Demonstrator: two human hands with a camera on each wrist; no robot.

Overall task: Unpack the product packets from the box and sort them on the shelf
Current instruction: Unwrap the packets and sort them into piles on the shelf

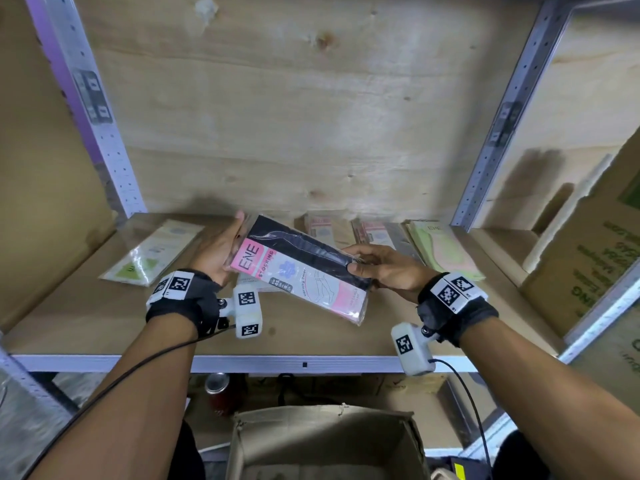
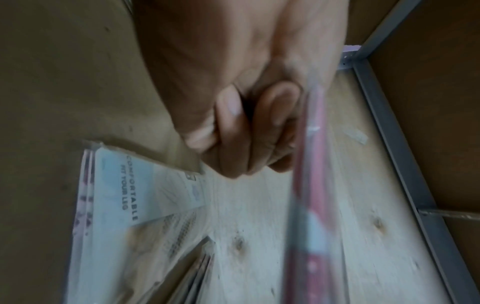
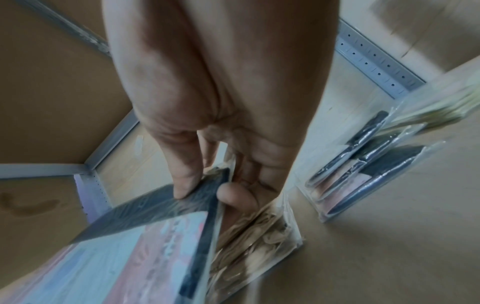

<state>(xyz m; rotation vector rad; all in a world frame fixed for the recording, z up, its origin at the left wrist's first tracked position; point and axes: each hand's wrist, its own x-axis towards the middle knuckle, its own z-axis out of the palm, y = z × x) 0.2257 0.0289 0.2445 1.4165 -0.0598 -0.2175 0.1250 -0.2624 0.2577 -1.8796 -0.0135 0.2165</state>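
A pink, white and black stocking packet (image 1: 301,271) hangs tilted above the wooden shelf (image 1: 104,323), held at both ends. My left hand (image 1: 221,251) holds its upper left end, and in the left wrist view the curled fingers (image 2: 233,144) sit beside the blurred packet edge (image 2: 311,185). My right hand (image 1: 349,260) pinches the black right end between thumb and fingers (image 3: 182,185). A beige packet (image 3: 249,236) lies right behind the black one; I cannot tell whether it is held too. The open cardboard box (image 1: 325,445) stands below the shelf.
On the shelf lie a green-label packet (image 1: 152,252) at left, beige packets (image 1: 322,226) at the back, a pale green stack (image 1: 440,247) at right and black packets (image 3: 363,174). A large carton (image 1: 588,258) stands right of the upright. A red can (image 1: 218,389) sits below.
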